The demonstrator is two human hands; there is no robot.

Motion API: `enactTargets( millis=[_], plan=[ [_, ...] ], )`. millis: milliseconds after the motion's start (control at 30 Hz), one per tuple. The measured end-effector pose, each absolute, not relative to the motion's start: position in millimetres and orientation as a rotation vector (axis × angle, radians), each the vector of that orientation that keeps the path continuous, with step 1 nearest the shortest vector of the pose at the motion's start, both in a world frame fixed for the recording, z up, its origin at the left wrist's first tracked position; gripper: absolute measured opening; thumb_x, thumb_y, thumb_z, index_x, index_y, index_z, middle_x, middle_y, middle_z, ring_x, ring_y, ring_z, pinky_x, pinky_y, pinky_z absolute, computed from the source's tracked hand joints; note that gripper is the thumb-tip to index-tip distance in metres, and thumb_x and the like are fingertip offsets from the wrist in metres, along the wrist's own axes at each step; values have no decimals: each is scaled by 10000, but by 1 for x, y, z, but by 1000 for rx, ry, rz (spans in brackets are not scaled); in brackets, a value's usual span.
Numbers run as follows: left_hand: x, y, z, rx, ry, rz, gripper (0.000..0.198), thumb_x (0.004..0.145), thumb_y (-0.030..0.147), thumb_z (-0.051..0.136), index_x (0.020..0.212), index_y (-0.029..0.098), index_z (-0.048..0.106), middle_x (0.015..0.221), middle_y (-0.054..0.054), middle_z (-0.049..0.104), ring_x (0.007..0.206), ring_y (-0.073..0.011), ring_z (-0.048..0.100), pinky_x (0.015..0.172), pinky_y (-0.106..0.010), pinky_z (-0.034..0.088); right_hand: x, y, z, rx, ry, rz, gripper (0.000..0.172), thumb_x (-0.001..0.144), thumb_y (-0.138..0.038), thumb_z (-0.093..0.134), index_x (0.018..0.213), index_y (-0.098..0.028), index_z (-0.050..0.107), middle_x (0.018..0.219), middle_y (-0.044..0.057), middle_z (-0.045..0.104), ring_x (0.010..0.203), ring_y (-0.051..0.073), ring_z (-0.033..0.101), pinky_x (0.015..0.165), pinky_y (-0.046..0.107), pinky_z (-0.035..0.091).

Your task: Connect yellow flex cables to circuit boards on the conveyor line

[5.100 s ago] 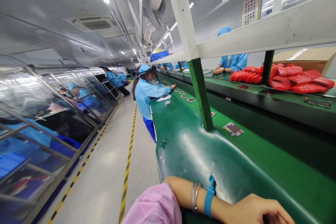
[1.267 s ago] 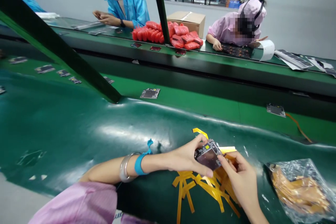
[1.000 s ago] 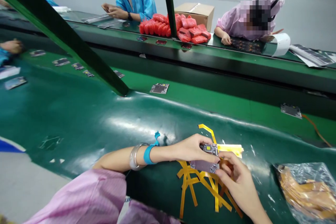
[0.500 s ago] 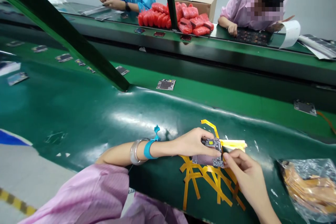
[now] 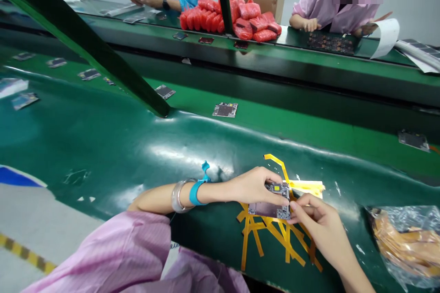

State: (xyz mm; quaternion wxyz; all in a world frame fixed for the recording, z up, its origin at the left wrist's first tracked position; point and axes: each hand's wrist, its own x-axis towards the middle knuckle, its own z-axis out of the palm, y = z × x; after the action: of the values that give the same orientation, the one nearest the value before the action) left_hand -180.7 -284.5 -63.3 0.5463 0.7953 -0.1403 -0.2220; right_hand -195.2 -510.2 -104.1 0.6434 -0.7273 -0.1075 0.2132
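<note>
The board (image 5: 266,210) could twist or slip if the left hand (image 5: 252,186) eased its grip — thumb across the top, fingers at the far edge — and might then snag the yellow strips (image 5: 287,243) below. It lies between the hands; the right hand (image 5: 321,219), fingertips nearly together, meets its right edge, any hold there hidden.

Off the circuit board (image 5: 264,209), the mat (image 5: 237,153)'s pretty open toward 11 o'clock, but a green post (image 5: 94,50) blocks 10, yellow strips (image 5: 292,251) clutter 6, a plastic bag (image 5: 409,247) crowds 3-4.
</note>
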Motion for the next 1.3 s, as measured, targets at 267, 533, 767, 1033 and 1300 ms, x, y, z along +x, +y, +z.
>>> enactTargets(
  millis=[267,533,767,1033,1300],
  plan=[
    [-177,-280,-68,1854,-341,-625,361,726,484,777,840,150,701,711,26,568,640,-104,454,543,-218,293,-196,-504,-102,-1657,-194,553,405,834,-568,735,732,-191,628,707,23,709,729,219,749,718,273,606],
    [-175,-280,-67,1904,-264,-667,286,695,409,759,787,155,665,693,38,553,603,-89,436,524,-214,284,-196,-498,-103,-1613,-155,575,469,801,-653,721,760,-187,698,735,39,708,763,254,755,737,306,612],
    [-173,-281,-63,1985,-305,-520,304,692,398,752,674,161,561,652,50,453,612,-89,379,514,-231,246,-195,-507,-105,-1496,-115,581,612,918,-714,512,953,-159,766,890,128,767,850,294,737,919,426,547],
    [-174,-284,-51,1891,-256,-599,346,854,446,602,667,166,520,612,60,351,554,-81,313,482,-241,220,-187,-506,-103,-1360,-137,527,680,893,-756,493,948,-154,805,983,167,759,880,305,715,781,415,593],
    [-177,-282,-51,1854,-318,-571,199,823,339,662,795,144,632,699,37,520,626,-91,426,548,-211,321,-191,-504,-104,-1532,-176,489,426,862,-570,702,960,-156,731,836,97,735,732,250,716,788,409,579]
  ],
)
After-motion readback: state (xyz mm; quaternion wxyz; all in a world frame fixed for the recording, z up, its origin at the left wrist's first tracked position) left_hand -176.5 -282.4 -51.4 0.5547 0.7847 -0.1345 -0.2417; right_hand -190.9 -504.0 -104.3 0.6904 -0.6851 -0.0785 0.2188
